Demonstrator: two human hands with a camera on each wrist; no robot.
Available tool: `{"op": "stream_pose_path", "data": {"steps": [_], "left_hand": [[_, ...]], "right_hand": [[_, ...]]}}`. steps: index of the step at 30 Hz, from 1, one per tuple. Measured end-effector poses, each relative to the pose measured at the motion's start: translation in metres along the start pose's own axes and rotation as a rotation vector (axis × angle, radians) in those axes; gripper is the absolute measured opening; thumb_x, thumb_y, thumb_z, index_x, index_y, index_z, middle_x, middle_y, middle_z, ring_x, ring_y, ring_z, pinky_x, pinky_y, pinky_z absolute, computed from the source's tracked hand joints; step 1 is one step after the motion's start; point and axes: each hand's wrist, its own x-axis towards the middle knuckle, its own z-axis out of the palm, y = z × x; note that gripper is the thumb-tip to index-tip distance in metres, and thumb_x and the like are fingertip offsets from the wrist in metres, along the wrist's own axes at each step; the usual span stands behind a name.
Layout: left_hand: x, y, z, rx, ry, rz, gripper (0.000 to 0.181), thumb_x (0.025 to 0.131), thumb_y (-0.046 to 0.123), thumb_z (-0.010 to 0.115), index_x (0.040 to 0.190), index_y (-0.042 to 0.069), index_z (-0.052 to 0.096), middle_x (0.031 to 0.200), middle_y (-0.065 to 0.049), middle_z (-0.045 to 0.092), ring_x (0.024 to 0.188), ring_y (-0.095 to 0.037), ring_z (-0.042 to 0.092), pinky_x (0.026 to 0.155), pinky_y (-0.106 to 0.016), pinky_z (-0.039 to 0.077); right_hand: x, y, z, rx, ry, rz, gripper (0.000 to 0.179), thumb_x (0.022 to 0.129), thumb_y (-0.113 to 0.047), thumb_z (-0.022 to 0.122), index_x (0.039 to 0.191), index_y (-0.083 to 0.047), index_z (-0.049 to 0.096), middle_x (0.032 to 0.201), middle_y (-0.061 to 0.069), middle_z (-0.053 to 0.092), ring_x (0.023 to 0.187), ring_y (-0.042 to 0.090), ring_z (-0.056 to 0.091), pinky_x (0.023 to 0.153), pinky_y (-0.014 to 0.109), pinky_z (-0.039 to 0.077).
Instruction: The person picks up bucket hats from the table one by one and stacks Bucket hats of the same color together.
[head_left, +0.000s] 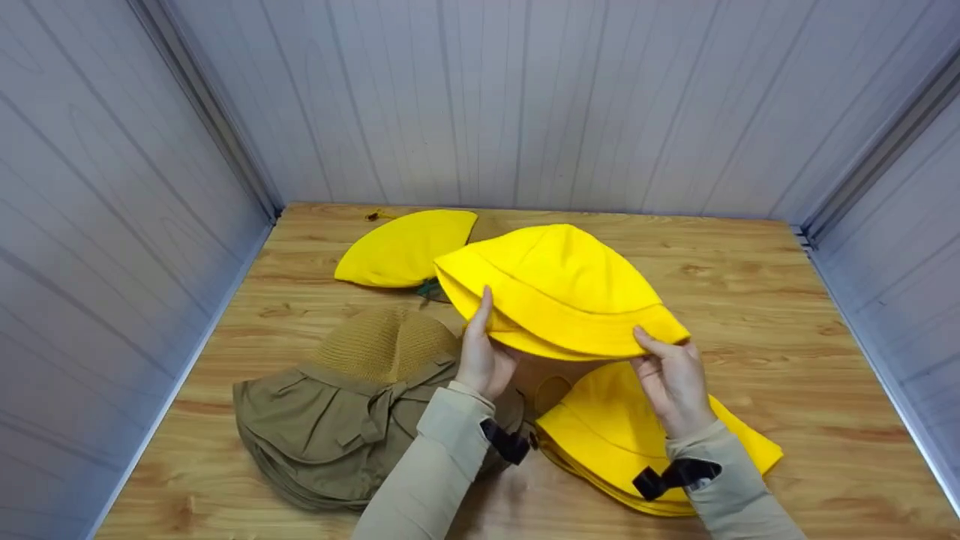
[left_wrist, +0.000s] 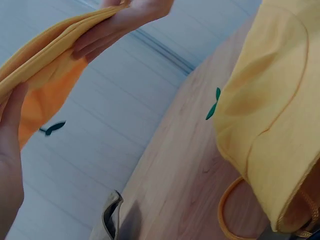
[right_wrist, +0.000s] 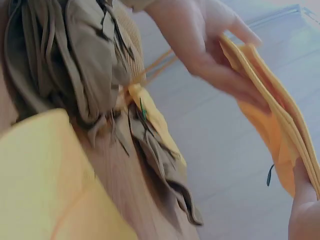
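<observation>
A yellow bucket hat (head_left: 562, 277) is held up above the table between both hands, crown up and flattened. My left hand (head_left: 486, 361) grips its brim at the left, thumb on the outer face. At the right end of the brim, my right hand (head_left: 673, 381) pinches it the same way. Seen from below in the left wrist view, the held hat (left_wrist: 45, 55) shows layered brim edges and a small green leaf-shaped piece (left_wrist: 54, 128). Under my right forearm lies a pile of yellow hats (head_left: 611, 424), partly hidden by the arm.
Brown hats with straw-textured crowns (head_left: 322, 424) lie stacked at the front left, beside my left sleeve. Farther back, another folded yellow hat (head_left: 409, 247) rests with brown fabric partly beneath it. Pale panel walls (head_left: 487, 97) bound the wooden table (head_left: 757, 300) at the back and sides.
</observation>
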Motion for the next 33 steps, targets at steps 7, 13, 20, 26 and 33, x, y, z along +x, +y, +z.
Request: {"op": "stream_pose_path", "data": {"steps": [7,13,20,26,33], "left_hand": [[0.003,0.017,-0.007,0.102,0.03,-0.116,0.058,0.102,0.059,0.036,0.146,0.022,0.042,0.136,0.0,0.055,0.126,-0.016,0.054,0.112,-0.041,0.042],[0.0,0.015,-0.011,0.186,0.035,-0.143,0.043,0.104,0.029,0.05,0.14,0.006,0.048,0.128,-0.006,0.062,0.115,-0.017,0.063,0.102,-0.038,0.051],[-0.01,0.003,-0.013,0.463,0.049,-0.233,0.025,0.09,0.015,0.065,0.111,0.0,0.064,0.091,-0.007,0.07,0.079,-0.019,0.07,0.061,-0.032,0.059],[-0.019,-0.013,-0.007,0.741,0.024,-0.311,0.036,0.084,0.008,0.074,0.118,0.005,0.062,0.103,-0.011,0.067,0.078,-0.021,0.07,0.06,-0.04,0.061],[-0.026,-0.036,0.001,1.234,-0.092,-0.194,0.025,0.089,0.018,0.075,0.109,0.004,0.07,0.109,-0.007,0.07,0.086,-0.012,0.065,0.068,-0.025,0.056]], "right_hand": [[-0.009,-0.016,-0.029,-0.05,0.015,-0.027,0.046,0.093,0.015,0.054,0.127,-0.016,0.048,0.108,0.004,0.058,0.092,0.017,0.065,0.078,0.028,0.058],[-0.016,-0.03,-0.055,-0.131,0.015,-0.042,0.05,0.091,0.018,0.054,0.127,-0.015,0.044,0.111,0.004,0.056,0.09,0.016,0.065,0.079,0.026,0.058],[-0.025,-0.06,-0.089,-0.346,0.081,0.031,0.035,0.094,0.002,0.062,0.118,-0.021,0.053,0.11,-0.006,0.062,0.097,0.007,0.064,0.082,0.024,0.057],[-0.035,-0.081,-0.121,-0.512,0.229,0.122,0.031,0.092,-0.013,0.071,0.116,-0.029,0.058,0.104,-0.018,0.064,0.097,0.0,0.063,0.083,0.021,0.055],[-0.047,-0.085,-0.157,-0.679,0.36,0.101,0.031,0.086,-0.006,0.076,0.099,-0.032,0.065,0.091,-0.019,0.064,0.086,0.001,0.064,0.078,0.02,0.057]]}}
